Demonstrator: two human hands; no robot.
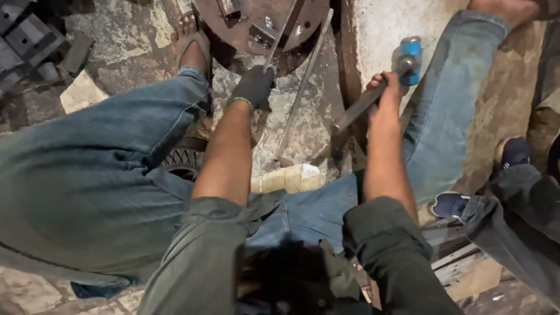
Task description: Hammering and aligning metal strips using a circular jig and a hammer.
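Metal parts, far left: dark stacked pieces [26, 41] lie on the stained concrete floor [125, 35], well apart from my hands.
Paper scrap: a pale torn piece [81, 92] lies on the floor just beyond my left knee.
My left leg: blue denim [99, 169], knee bent; my foot in a sandal [191, 44] rests beside the round part.
Tyre tread: a dark ribbed edge [184, 160] shows under my left leg.
My left hand: in a black glove [252, 87], closed around the lower end of a thin metal tool [279, 41] that I hold against the round part.
Round metal part: a rusty brown disc [256, 26] with bolts and fittings, lying on the floor at the top centre, just ahead of my left hand.
Long rod: a thin steel bar [302, 87] runs slanted from the disc's edge down to the floor between my two arms; neither hand touches it.
Pale block: a light-coloured lump [289, 178] sits on the floor between my forearms.
My right hand: bare [385, 90], clamped on the handle of a hammer [373, 96]; its blue head [410, 53] is raised to the right of the disc.
Hands, relation: well apart, each gripping its own tool.
Another person: dark trousers and a blue shoe [516, 150] at the far right.
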